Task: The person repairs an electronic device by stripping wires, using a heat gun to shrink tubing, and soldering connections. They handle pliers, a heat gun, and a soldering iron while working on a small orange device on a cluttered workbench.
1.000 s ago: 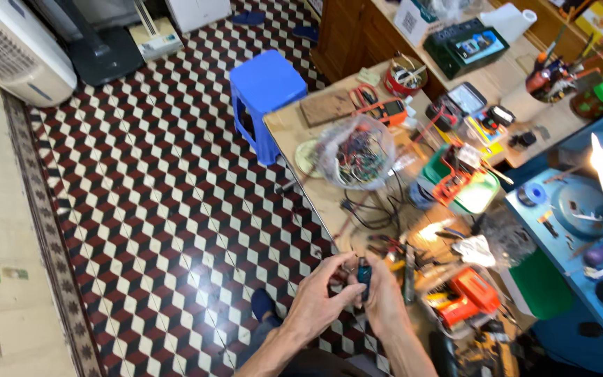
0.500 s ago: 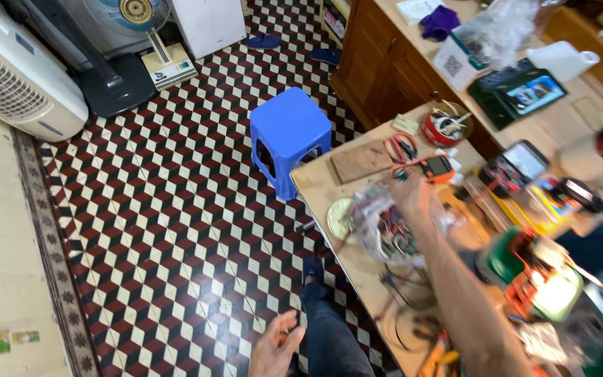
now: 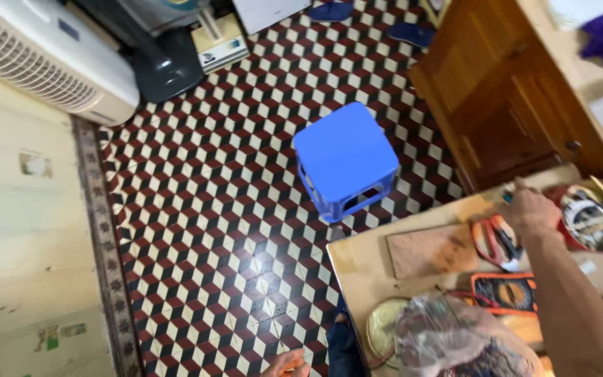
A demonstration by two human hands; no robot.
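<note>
The right hand (image 3: 535,209) reaches out over the far end of the tabletop (image 3: 357,262), its fingers pinched around a small bluish thing (image 3: 508,197) that is too small to make out. Just below that hand lie red-handled pliers (image 3: 497,241), and beside them, toward the person, a brown board (image 3: 430,251). Just right of the hand stands a red bowl (image 3: 594,216) full of odds and ends. Nearer along the forearm sit an orange meter (image 3: 507,292) and a clear bag (image 3: 455,342). The left hand (image 3: 287,364) shows only at the bottom edge, low over the tiled floor (image 3: 211,230); I cannot tell its grip. A blue stool (image 3: 347,160) stands well left of the right hand.
</note>
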